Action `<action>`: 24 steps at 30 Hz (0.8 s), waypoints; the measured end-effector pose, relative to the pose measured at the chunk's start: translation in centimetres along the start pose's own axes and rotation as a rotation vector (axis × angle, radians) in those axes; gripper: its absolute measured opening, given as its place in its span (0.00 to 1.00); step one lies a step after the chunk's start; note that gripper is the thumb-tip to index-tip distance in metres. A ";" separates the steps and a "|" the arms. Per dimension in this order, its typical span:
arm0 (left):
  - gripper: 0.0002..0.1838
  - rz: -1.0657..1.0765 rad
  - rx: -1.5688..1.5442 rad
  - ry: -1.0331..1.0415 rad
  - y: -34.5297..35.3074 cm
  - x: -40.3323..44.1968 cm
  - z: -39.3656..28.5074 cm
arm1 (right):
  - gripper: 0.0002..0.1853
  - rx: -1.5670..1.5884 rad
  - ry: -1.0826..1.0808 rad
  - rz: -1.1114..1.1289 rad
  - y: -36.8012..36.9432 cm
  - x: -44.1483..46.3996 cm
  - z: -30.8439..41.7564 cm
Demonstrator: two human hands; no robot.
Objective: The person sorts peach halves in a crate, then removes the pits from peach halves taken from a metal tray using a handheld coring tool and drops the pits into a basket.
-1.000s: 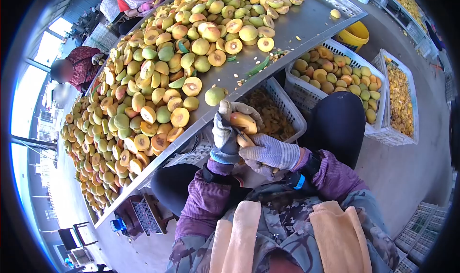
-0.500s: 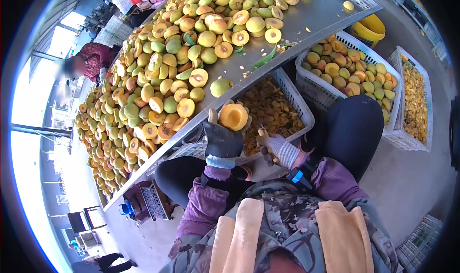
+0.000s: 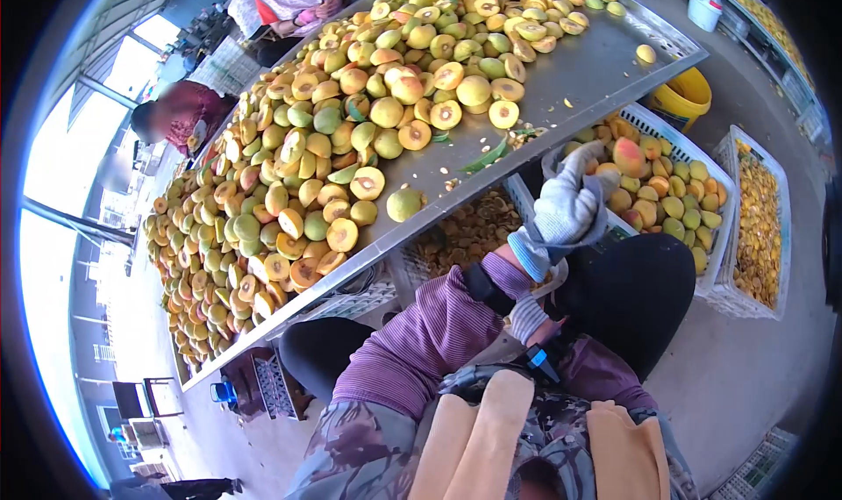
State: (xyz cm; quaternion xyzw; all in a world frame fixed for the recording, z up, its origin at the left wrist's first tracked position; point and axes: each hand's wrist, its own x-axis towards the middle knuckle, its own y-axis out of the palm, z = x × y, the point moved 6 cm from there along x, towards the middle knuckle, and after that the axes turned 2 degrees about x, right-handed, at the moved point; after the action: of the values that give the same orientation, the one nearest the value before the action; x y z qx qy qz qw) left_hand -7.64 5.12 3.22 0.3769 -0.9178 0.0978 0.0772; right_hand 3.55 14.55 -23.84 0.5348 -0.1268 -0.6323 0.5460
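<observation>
My left hand (image 3: 566,203), in a grey-white glove with a pale blue cuff, reaches across my body to the right. Its fingers are apart over the near side of a white crate (image 3: 724,215) of peach halves, and nothing shows in its grip. Just beyond the fingertips is a reddish peach half (image 3: 628,156); whether it touches the pile is unclear. My right hand (image 3: 528,317) is behind my left forearm; only its striped glove cuff shows, with the fingers hidden. A greenish-yellow peach (image 3: 404,203) sits at the near edge of the metal table (image 3: 561,88).
Halved peaches (image 3: 351,132) are heaped on the table. Underneath stands a crate of brown scraps (image 3: 469,228). To the right are a yellow bucket (image 3: 682,96) and a crate of yellow pieces (image 3: 756,224). Two people (image 3: 189,114) sit at the table's far side.
My left hand has swung right from the table edge to the peach crate, and the hollowed peach half has left its grip. My left forearm now covers my right hand.
</observation>
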 end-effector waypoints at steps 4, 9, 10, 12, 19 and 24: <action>0.20 -0.235 0.500 0.230 -8.4 -3.0 -3.3 | 0.09 -0.201 0.024 -0.169 5.2 -5.2 4.5; 0.33 -0.304 1.488 -0.121 -24.7 -6.0 -2.9 | 0.11 -0.168 0.040 -0.204 6.6 -5.9 5.0; 0.34 -0.293 1.699 -0.234 -27.1 -6.5 -1.6 | 0.10 -0.185 0.034 -0.207 6.6 -5.6 4.9; 0.33 -0.313 1.786 -0.365 -29.1 -6.8 -0.8 | 0.10 -0.201 0.035 -0.188 6.8 -5.2 4.6; 0.19 -0.079 1.762 -0.231 -28.8 -6.3 3.1 | 0.09 -0.385 -0.150 -0.190 9.5 -6.6 6.9; 0.21 -0.696 0.629 -0.189 -30.0 -10.1 -1.3 | 0.14 -0.952 -0.855 -0.109 12.4 -8.0 10.2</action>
State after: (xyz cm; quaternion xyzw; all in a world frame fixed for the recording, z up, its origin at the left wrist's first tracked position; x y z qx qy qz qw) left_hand 20.71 -8.64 5.95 0.6744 -0.6657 0.3046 -0.0962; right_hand 0.78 12.24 -6.33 -0.0599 -0.0115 -0.8036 0.5921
